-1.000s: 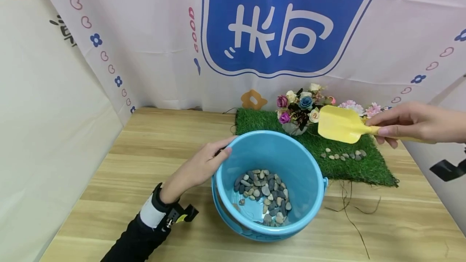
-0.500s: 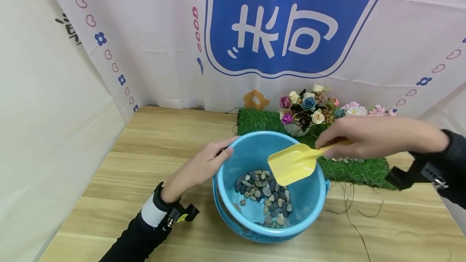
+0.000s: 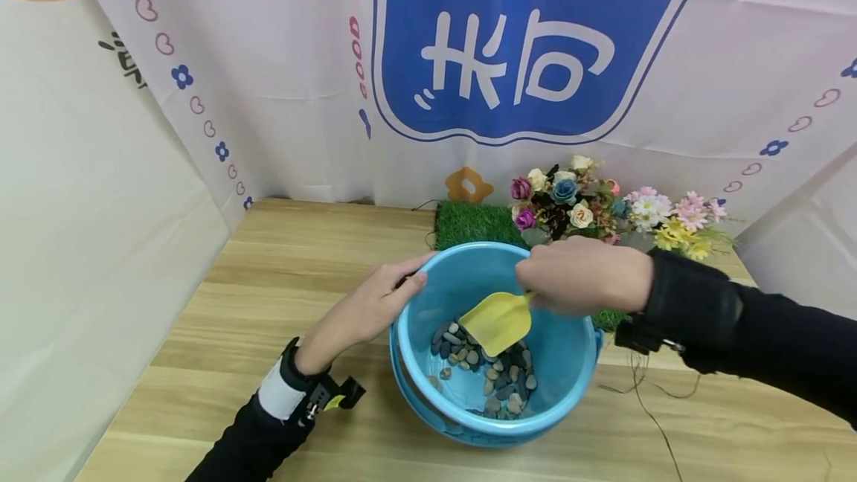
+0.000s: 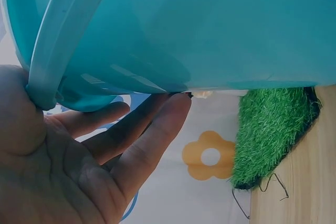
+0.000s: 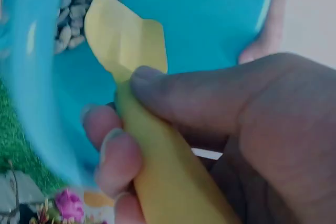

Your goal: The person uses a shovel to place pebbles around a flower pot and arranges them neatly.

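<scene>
A light blue bucket (image 3: 562,363) stands upright on the wooden table, with grey and tan pebbles (image 3: 512,385) spread over part of its bottom. My left hand (image 3: 358,307) holds the bucket's left rim; in the left wrist view its fingers (image 4: 152,140) lie along the outer wall, close to the hanging bucket handle (image 4: 63,30). My right hand (image 3: 582,274) reaches over the right rim and grips a yellow toy shovel (image 3: 498,322) by its handle, thumb on top in the right wrist view. The shovel's blade points down inside the bucket and overlaps the pebbles in the head view.
Behind the bucket lies a mat of artificial grass (image 3: 478,222), bearing a bunch of artificial roses (image 3: 565,199) and pink, white and yellow flowers (image 3: 676,218). Loose dark strands (image 3: 646,407) trail on the table (image 3: 281,259) at right. A printed cloth (image 3: 301,95) hangs behind.
My right hand has carried the shovel leftward from over the grass mat and down into the bucket, its blade tipping downward. The left hand has stayed at the rim.
</scene>
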`<state>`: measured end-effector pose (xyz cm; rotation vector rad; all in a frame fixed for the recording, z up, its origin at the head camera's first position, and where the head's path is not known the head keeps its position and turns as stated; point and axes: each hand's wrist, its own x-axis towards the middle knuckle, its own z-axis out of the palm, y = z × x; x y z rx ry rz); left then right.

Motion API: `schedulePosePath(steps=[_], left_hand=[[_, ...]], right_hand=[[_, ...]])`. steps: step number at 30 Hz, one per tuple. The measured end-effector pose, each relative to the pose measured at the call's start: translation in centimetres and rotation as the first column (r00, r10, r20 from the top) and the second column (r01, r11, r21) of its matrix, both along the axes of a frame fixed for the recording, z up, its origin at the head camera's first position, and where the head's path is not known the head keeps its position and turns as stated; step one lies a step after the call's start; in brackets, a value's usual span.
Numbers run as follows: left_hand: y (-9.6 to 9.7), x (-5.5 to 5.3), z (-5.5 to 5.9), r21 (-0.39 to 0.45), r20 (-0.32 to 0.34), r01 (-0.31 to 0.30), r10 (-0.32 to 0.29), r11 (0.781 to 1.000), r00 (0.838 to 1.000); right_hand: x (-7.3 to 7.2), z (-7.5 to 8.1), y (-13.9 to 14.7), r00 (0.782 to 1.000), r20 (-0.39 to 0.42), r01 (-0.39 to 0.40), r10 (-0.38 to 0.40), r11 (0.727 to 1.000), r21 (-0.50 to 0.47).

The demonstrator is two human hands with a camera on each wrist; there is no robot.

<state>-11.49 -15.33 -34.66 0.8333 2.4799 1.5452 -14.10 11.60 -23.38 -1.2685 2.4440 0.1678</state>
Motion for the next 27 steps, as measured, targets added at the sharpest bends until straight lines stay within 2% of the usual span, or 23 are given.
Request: schedulePosePath(steps=[6, 12, 15, 20, 23, 27], left_hand=[[-0.1, 0.0, -0.1, -0.012, -0.005, -0.008, 0.008, 1.000, 1.000], [-0.1, -0.1, 0.0, -0.014, -0.007, 0.000, 0.000, 1.000, 1.000], [-0.2, 0.0, 0.0, -0.006, -0.006, 0.005, -0.005, 1.000, 1.000], [-0.3, 0.0, -0.1, -0.001, -0.007, 0.009, -0.009, 1.000, 1.000], [-0.3, 0.0, -0.1, -0.002, -0.011, 0.014, -0.014, 1.000, 1.000], [-0.3, -0.1, -0.2, -0.002, -0.013, 0.022, -0.022, 1.000, 1.000]], right_hand=[[0.3, -0.8, -1.8, 0.999, -0.030, -0.040, 0.043, 0.996, 0.083], [0.0, -1.6, -3.7, 0.999, 0.036, -0.026, 0.019, 0.979, 0.203], [-0.2, -1.9, -4.7, 0.997, 0.078, -0.027, 0.005, 0.959, 0.284], [-0.7, -2.6, -6.4, 0.993, 0.119, -0.036, -0.016, 0.905, 0.424], [-1.4, -3.8, -7.0, 0.989, 0.148, -0.047, -0.025, 0.883, 0.467], [-3.2, -7.0, -7.0, 0.980, 0.199, -0.078, -0.022, 0.876, 0.477]])
